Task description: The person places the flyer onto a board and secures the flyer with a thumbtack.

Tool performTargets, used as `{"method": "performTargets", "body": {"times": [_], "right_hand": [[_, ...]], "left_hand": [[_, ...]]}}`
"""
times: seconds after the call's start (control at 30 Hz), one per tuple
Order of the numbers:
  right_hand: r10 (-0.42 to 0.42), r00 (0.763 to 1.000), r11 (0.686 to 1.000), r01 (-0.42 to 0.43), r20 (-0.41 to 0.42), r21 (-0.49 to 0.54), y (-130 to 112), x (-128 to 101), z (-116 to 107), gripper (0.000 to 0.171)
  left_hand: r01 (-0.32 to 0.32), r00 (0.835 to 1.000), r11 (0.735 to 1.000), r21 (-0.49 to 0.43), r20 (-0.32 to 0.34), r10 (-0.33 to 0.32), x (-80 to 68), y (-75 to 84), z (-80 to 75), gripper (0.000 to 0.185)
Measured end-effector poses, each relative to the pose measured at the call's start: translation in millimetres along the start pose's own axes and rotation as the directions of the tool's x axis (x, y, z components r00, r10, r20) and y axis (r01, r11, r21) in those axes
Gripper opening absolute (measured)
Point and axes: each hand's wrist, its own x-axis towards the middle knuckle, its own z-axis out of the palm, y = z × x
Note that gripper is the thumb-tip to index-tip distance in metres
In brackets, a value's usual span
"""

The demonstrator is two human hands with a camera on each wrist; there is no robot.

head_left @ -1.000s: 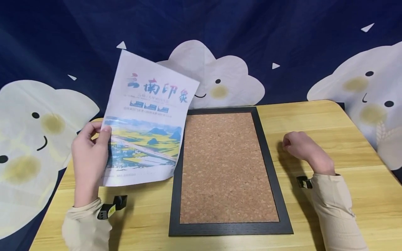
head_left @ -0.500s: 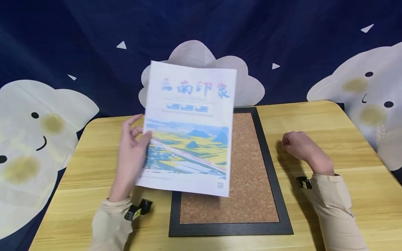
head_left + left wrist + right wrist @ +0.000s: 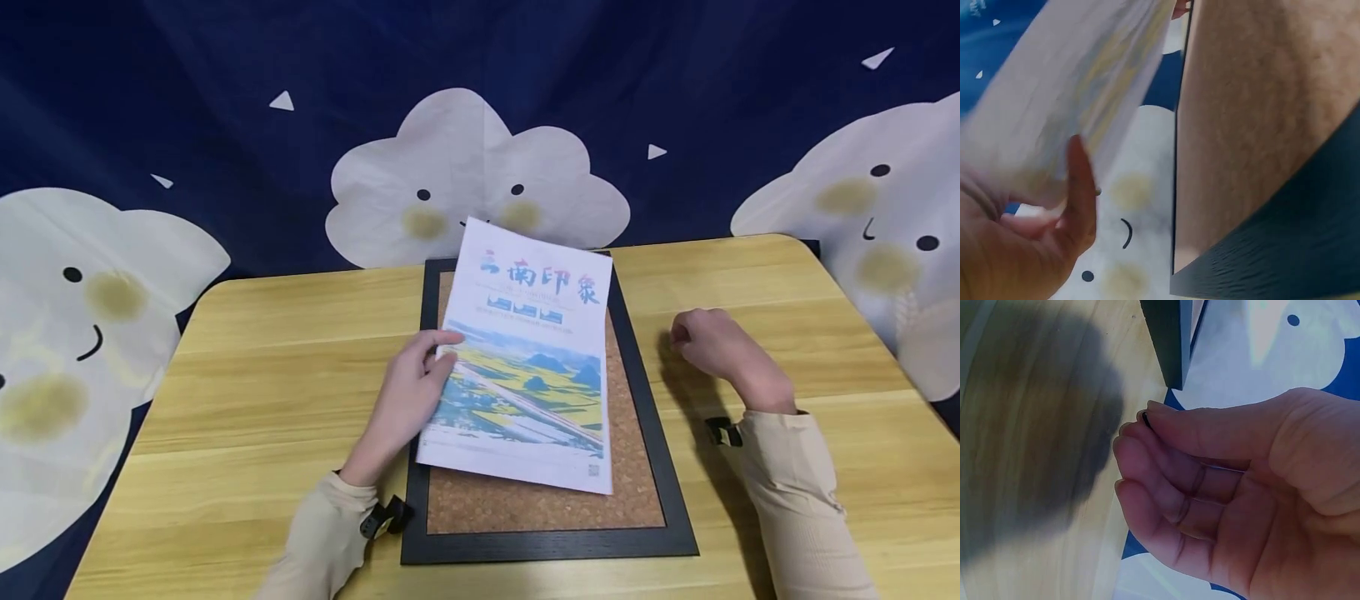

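A printed poster [image 3: 536, 367] with coloured characters and a yellow-green landscape is over the framed cork board [image 3: 543, 510], slightly tilted. My left hand [image 3: 408, 396] pinches its left edge between thumb and fingers. In the left wrist view the sheet [image 3: 1066, 81] looks blurred and bowed, apart from the cork beside it. To the right of the board my right hand [image 3: 716, 346] hovers over the table, fingers loosely curled. Its thumb [image 3: 1229, 428] meets the index finger in the right wrist view; a tiny dark spot shows there, but what it is I cannot tell.
The board's black frame [image 3: 551, 546] lies on a light wooden table [image 3: 262, 392]. Behind the table hangs a dark blue cloth [image 3: 585, 67] printed with white smiling clouds. A small black wrist camera [image 3: 386, 517] is close to the frame's left side.
My left hand has carried the poster rightward and down from the left side to over the cork board. The right hand has kept its place.
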Motion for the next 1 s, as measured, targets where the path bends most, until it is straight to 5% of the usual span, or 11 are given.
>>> {"method": "performTargets", "body": {"times": [0.17, 0.37, 0.63, 1.0], "right_hand": [[0.01, 1.0, 1.0, -0.011, 0.01, 0.02, -1.2, -0.6, -0.8, 0.006], [0.018, 1.0, 0.999, -0.019, 0.025, 0.034, -2.8, -1.0, -1.0, 0.006], [0.017, 0.999, 0.999, -0.018, 0.028, 0.036, -2.5, -0.7, -1.1, 0.007], [-0.014, 0.999, 0.997, 0.017, -0.044, 0.075, -11.5, -0.2, -3.2, 0.007]], "left_hand": [[-0.071, 0.988, 0.983, 0.171, 0.149, 0.046, 1.9, -4.7, 9.3, 0.037], [-0.095, 0.958, 0.937, 0.336, 0.287, -0.006, 1.7, -9.8, 13.3, 0.045], [-0.091, 0.946, 0.902, 0.423, 0.319, -0.054, 2.1, -11.3, 8.7, 0.053], [-0.175, 0.933, 0.807, 0.565, 0.357, -0.048, 0.2, -10.7, 5.1, 0.059]]}}
